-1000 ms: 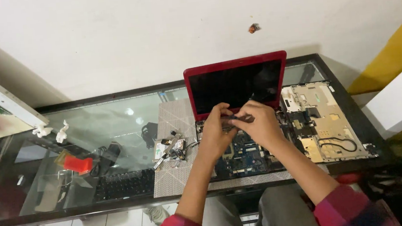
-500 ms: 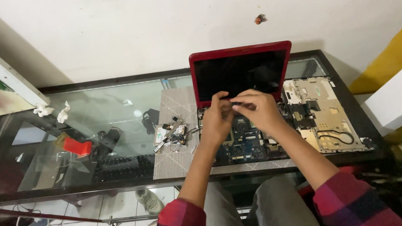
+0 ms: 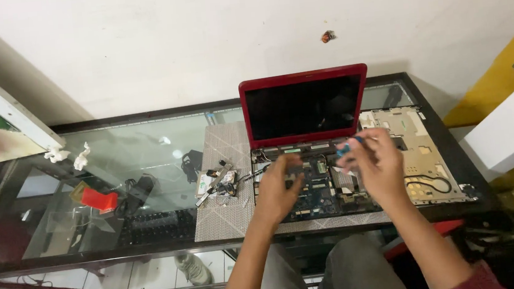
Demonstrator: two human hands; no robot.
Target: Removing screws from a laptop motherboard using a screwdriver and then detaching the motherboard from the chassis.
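Observation:
A red laptop point(image 3: 303, 106) stands open at the back of a glass table point(image 3: 135, 167), its base stripped down to the bare circuit board point(image 3: 323, 191). My left hand point(image 3: 279, 189) rests on the board's left part, fingers spread and blurred. My right hand point(image 3: 376, 165) hovers over the board's right side and pinches a small tool with a blue handle point(image 3: 349, 146) between its fingertips. The removed palm-rest cover point(image 3: 416, 155) lies upside down to the right of the laptop.
A grey patterned mat point(image 3: 223, 222) lies under the laptop, with small loose parts and cables point(image 3: 217, 182) on it. A red object point(image 3: 99, 200) and a dark keyboard point(image 3: 153, 228) show under the glass. White crumpled tissue point(image 3: 69, 156) sits at the far left. A white wall is behind.
Both hands were together near the hinge; now they have drawn apart, the right one lifting to the right with the blue tool, the left dropping onto the board.

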